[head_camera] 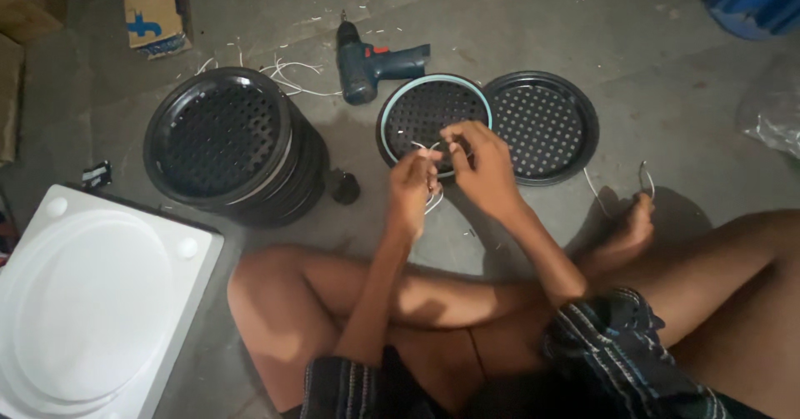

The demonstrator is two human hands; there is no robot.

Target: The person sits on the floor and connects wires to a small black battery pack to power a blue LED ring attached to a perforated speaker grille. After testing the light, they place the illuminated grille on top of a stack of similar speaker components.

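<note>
I watched from the head camera as both hands worked a thin white tie (432, 148), a short length of cord or plastic whose material I could not tell. It ran between the fingertips, just above the near rim of a round black perforated disc with a pale teal edge ring (417, 106) that lay flat on the grey concrete floor (667, 94).

The left hand (412, 187) was pinched narrow, its fingertips closed on the lower end of the tie, with more white strand trailing below it. The right hand (482, 165) was likewise closed to a pinch on the upper end, knuckles raised and fingers curled inward toward the left hand. The two hands met almost touching. Both forearms reached forward from the lap, the right one slanting in from the right, over crossed bare legs.

Touching the ringed disc on its right lay a second round black perforated disc (546, 127) without a ring. Toward the left of the floor stood a tall stack of black perforated discs (229, 140), and a small black cap (345, 188) sat beside it. A dark teal cordless drill (371, 67) lay beyond the discs, with loose white ties (292, 73) scattered near it. A white moulded foam tray (87, 302) filled the near left corner.
</note>
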